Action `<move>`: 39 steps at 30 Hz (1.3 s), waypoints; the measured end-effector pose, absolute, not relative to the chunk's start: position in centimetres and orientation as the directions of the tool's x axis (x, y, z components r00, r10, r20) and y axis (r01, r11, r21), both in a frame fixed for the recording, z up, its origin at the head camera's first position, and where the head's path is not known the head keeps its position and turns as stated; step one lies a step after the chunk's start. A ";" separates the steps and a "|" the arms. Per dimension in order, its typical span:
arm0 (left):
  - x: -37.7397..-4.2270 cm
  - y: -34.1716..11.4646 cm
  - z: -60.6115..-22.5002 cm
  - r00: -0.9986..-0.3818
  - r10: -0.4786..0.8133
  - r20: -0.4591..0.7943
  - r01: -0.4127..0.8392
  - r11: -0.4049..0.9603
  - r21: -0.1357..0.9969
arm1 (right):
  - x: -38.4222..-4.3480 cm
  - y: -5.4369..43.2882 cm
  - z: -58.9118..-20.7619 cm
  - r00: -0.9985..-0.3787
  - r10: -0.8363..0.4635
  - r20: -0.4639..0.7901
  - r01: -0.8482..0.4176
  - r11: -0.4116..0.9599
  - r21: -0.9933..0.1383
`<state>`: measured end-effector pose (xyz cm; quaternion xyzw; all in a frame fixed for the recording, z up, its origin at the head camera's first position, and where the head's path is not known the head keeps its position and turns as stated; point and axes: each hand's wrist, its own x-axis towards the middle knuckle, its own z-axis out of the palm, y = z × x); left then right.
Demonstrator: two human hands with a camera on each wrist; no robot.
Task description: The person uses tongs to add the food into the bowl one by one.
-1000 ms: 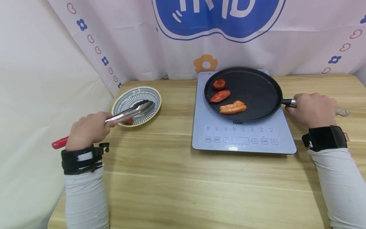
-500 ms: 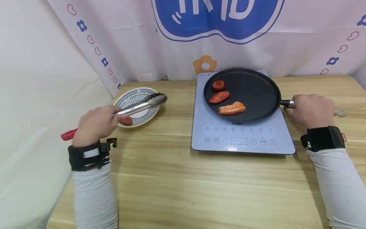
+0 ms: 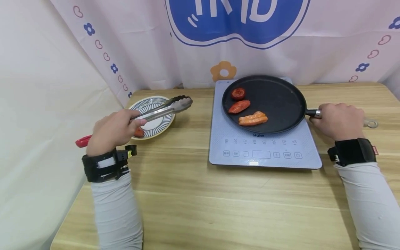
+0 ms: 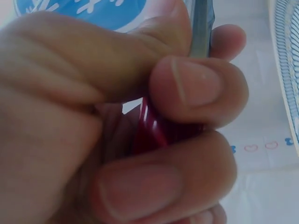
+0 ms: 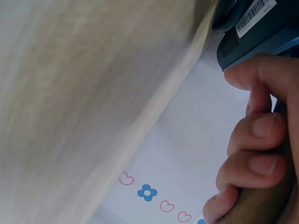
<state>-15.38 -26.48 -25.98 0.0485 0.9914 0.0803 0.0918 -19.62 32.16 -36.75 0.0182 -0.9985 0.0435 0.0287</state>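
Curled fingers of my left hand grip metal tongs with a red handle end. Their scalloped tips point right, past the rim of a patterned plate; I see no food between them. A reddish piece lies in the plate, partly hidden by the hand. My right hand holds the handle of a black flat pan. Along the pan's left side lie a red round tomato-like piece, a scored red sausage and an orange salmon-like piece.
Under the pan sits a light grey induction cooker with touch controls. Wooden tabletop stretches in front of it and between plate and cooker. A printed white curtain hangs close behind, and a pale sheet rises at the left.
The left hand has moved right and slightly up with the tongs, whose tips went from over the plate to beyond its right rim. The right hand stays on the pan handle.
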 end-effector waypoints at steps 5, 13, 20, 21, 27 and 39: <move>-15.6 -25.6 -25.5 -0.979 0.117 -0.165 0.085 0.978 0.190 | -19.6 32.2 -36.7 -0.998 -0.031 0.048 -0.036 0.996 -0.086; -15.4 -25.2 -25.7 -0.981 0.119 -0.152 0.082 0.969 0.235 | -19.6 31.9 -36.7 -0.998 -0.032 0.053 -0.036 0.996 -0.082; -15.9 -25.1 -26.2 -0.982 0.146 -0.119 0.112 0.961 0.254 | -19.5 32.1 -36.6 -0.998 -0.025 0.055 -0.030 0.996 -0.084; -16.0 -25.1 -26.3 -0.982 0.150 -0.116 0.117 0.960 0.254 | -19.5 32.1 -36.6 -0.998 -0.026 0.058 -0.031 0.996 -0.086; -16.1 -25.1 -26.4 -0.983 0.173 -0.068 0.151 0.958 0.245 | -19.4 32.1 -36.7 -0.998 -0.032 0.062 -0.037 0.995 -0.090; -16.8 -23.7 -26.9 -0.974 0.227 0.002 0.222 0.949 0.225 | -19.4 32.2 -36.8 -0.995 -0.040 0.090 -0.049 0.994 -0.096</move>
